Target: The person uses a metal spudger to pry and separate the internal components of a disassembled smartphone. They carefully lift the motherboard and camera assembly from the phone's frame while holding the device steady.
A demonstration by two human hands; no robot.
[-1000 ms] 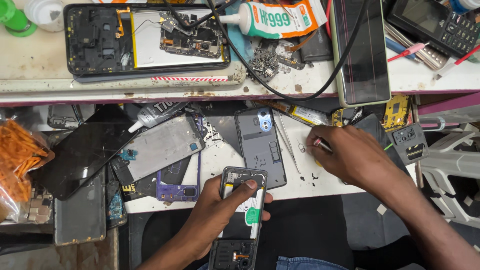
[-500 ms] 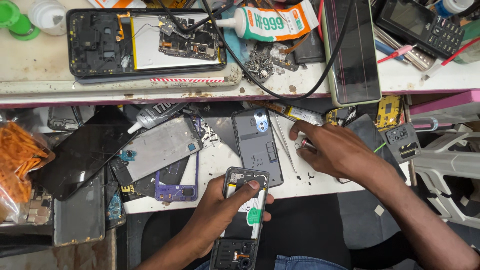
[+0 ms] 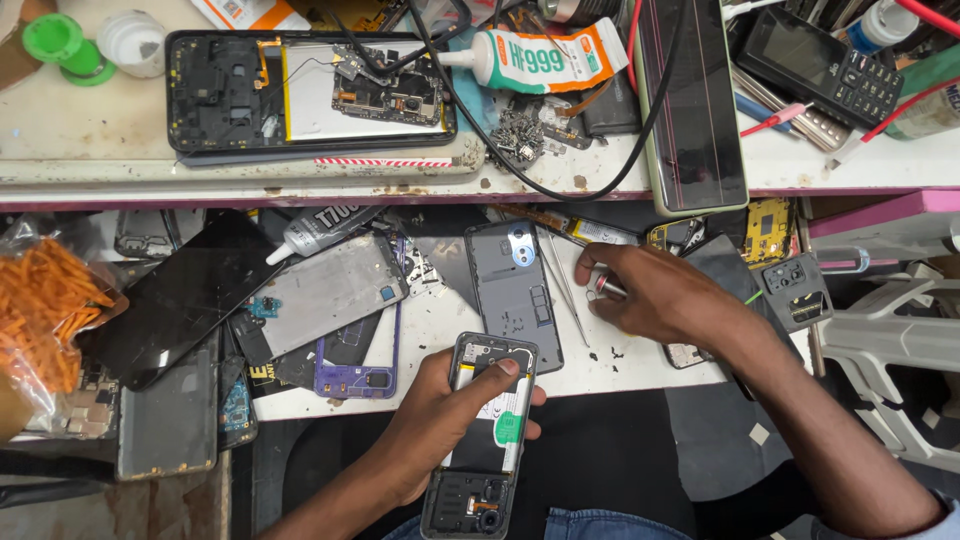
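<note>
Opened phone (image 3: 487, 430) is gripped by left hand (image 3: 440, 430), fingers wrapped round its edges, thumb laid across the top, held low over the lap below the worktop (image 3: 440, 330) edge. Small silvery tool (image 3: 603, 285) is pinched in right hand (image 3: 655, 295) fingers, resting on the worktop just right of a grey back cover (image 3: 515, 290). Thin tweezers (image 3: 568, 290) lie between cover and hand.

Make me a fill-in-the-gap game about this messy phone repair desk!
1. The left hand holds an opened ____ with its back cover off.
2. The right hand grips a small ____-coloured tool.
3. The glue tube on the upper shelf has an ____ end.
4. The bag at the far left holds ____ bits.

Missing words: phone; silver; orange; orange
</note>
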